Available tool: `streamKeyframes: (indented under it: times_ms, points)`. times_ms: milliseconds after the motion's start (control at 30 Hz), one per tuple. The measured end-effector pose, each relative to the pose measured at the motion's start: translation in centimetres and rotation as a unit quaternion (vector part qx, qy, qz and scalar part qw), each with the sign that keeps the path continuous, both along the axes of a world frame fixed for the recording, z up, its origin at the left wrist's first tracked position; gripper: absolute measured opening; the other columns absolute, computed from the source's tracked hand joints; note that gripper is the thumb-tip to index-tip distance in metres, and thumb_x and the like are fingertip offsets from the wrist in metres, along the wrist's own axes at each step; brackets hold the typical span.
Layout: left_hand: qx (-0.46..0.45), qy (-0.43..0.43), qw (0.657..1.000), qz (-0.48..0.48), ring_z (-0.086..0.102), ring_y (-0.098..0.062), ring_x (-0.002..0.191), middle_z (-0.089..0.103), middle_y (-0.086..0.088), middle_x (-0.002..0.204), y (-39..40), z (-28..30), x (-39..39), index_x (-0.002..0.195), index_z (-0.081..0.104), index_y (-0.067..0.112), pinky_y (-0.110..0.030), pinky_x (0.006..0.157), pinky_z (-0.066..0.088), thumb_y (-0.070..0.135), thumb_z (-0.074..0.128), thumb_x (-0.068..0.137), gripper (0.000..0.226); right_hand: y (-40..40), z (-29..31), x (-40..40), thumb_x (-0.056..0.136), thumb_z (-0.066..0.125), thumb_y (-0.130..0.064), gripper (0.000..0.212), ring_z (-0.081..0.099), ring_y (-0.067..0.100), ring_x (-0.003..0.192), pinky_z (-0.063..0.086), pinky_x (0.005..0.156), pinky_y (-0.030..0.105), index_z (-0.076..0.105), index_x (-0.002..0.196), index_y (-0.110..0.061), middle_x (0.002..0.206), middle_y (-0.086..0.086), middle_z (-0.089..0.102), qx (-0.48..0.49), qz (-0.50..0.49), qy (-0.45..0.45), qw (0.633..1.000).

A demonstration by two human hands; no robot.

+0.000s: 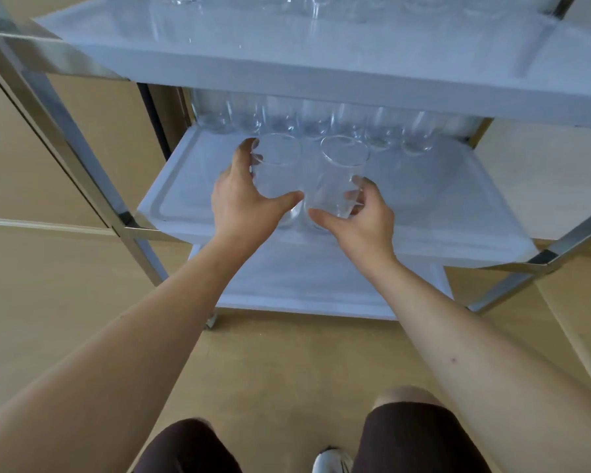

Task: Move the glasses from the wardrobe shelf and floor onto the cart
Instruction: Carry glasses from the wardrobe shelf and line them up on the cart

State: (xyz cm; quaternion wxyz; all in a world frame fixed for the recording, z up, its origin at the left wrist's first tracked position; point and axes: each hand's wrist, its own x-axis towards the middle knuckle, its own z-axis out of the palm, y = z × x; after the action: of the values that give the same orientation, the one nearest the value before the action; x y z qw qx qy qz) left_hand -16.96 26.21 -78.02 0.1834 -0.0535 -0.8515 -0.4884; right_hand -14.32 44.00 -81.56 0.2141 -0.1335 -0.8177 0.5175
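We hold two clear tumblers side by side over the middle tray (171, 199) of the cart (82, 165). Our left hand (243, 199) curls round the left tumbler (277, 172), thumb on its near side. Our right hand (359, 216) grips the right tumbler (338, 179), which touches its neighbour. A row of glasses (314, 124) stands along the tray's far edge, just beyond both hands.
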Motion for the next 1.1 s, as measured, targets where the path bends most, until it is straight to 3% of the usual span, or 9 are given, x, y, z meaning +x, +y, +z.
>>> streamKeyframes:
  times_ms: [167,533,800,1100]
  points:
    - [-0.015,0.006,1.000,-0.006,0.058,-0.019,0.109,0.060,0.010,0.121,2.1,0.0,-0.4,0.142,0.043,0.028,-0.042,0.094,0.049,0.042,0.089,0.064,0.091,1.6,-0.1,0.1,0.058,0.095,-0.043,0.092,0.064,0.018,0.103,0.055,0.092,0.043,0.053,0.137,-0.026,0.113,-0.005,0.063,-0.011,-0.017,-0.001,1.000]
    - [-0.011,0.015,0.995,-0.096,0.056,-0.009,0.097,0.059,0.015,0.115,13.4,-0.5,-4.1,0.142,0.045,0.031,-0.027,0.088,0.045,0.047,0.090,0.062,0.093,12.8,-0.4,-1.1,0.059,0.094,-0.047,0.090,0.064,0.018,0.102,0.052,0.094,0.036,0.053,0.136,-0.024,0.113,-0.004,0.066,0.013,-0.120,0.010,0.993]
    - [-0.053,0.021,0.992,-0.112,0.063,-0.015,0.112,0.064,0.013,0.125,19.5,-1.0,-8.1,0.143,0.042,0.033,-0.037,0.096,0.050,0.054,0.089,0.061,0.097,21.0,-1.2,-5.6,0.063,0.092,-0.046,0.088,0.065,0.020,0.107,0.050,0.099,0.040,0.050,0.137,-0.023,0.113,-0.004,0.063,0.020,-0.176,0.014,0.984]
    - [-0.044,0.009,0.991,-0.125,0.063,-0.014,0.113,0.063,0.012,0.127,21.5,-1.3,-11.4,0.143,0.041,0.035,-0.037,0.099,0.049,0.055,0.089,0.059,0.099,26.5,-1.3,-12.9,0.069,0.087,-0.049,0.085,0.062,0.020,0.112,0.046,0.094,0.028,0.045,0.138,-0.022,0.113,-0.004,0.060,0.063,-0.185,0.008,0.981]
